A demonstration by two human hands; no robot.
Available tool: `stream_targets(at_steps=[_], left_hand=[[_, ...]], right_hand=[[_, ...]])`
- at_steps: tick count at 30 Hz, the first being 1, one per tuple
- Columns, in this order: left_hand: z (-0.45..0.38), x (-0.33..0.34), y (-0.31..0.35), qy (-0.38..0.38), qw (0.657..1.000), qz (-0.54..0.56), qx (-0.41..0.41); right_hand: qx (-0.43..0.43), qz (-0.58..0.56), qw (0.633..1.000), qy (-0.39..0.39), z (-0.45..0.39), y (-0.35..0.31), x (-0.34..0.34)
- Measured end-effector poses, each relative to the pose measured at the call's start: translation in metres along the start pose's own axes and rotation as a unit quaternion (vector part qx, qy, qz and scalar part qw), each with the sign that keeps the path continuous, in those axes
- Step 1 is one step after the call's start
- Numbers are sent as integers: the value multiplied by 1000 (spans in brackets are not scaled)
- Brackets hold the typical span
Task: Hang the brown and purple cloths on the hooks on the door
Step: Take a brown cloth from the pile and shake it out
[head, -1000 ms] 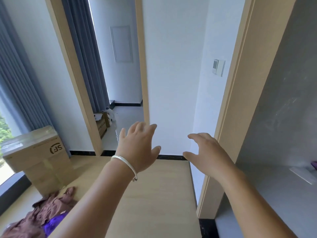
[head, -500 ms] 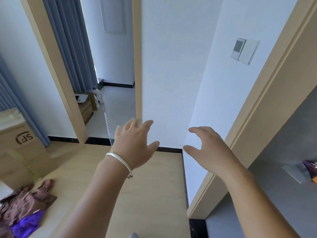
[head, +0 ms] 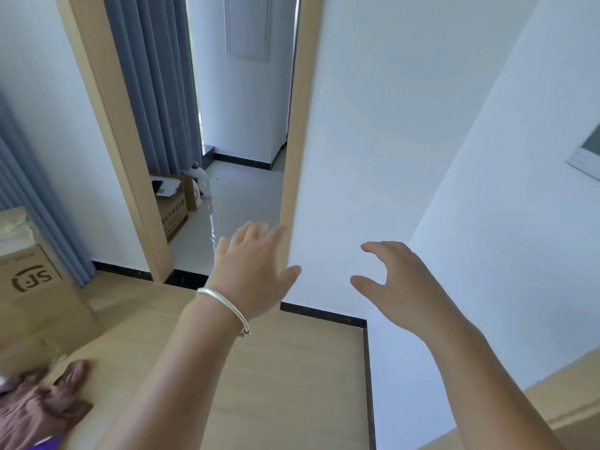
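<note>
A crumpled brown cloth [head: 39, 407] lies on the wooden floor at the lower left, and a sliver of purple cloth [head: 45, 444] peeks out under it at the frame's bottom edge. My left hand [head: 253, 271], with a silver bangle on the wrist, is stretched forward with fingers apart and holds nothing. My right hand [head: 402, 287] is also out in front, fingers spread and curved, empty. Both hands hover in front of a white wall beside an open doorway [head: 240, 190]. No door leaf and no hooks show in this view.
A large cardboard box [head: 35, 287] stands at the left by grey curtains [head: 156, 92]. Beyond the doorway sit a smaller cardboard box [head: 172, 206] and a white jug [head: 201, 180] on a tiled floor. A wall panel [head: 587, 154] is at the right edge.
The view has swung left and closer to the wall; the grey recess on the right has left the frame. Both hands stay raised, open and empty.
</note>
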State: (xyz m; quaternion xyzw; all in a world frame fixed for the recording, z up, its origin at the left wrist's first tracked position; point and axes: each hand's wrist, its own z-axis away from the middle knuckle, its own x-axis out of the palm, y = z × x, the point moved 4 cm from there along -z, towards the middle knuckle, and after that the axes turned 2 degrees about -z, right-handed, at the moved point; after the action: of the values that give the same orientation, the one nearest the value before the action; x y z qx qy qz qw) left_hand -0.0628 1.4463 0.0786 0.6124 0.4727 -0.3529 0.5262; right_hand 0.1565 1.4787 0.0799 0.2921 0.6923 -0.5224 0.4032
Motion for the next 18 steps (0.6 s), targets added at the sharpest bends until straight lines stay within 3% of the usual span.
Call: stream_targets(at_steps=[10, 18], left_hand=[[-73, 11, -112, 14, 984, -40, -171], [-75, -20, -189, 41, 926, -99, -361]], right_hand=[[-120, -44, 986, -107, -173, -49, 93], [-286, -96, 925, -230, -285, -137, 163]])
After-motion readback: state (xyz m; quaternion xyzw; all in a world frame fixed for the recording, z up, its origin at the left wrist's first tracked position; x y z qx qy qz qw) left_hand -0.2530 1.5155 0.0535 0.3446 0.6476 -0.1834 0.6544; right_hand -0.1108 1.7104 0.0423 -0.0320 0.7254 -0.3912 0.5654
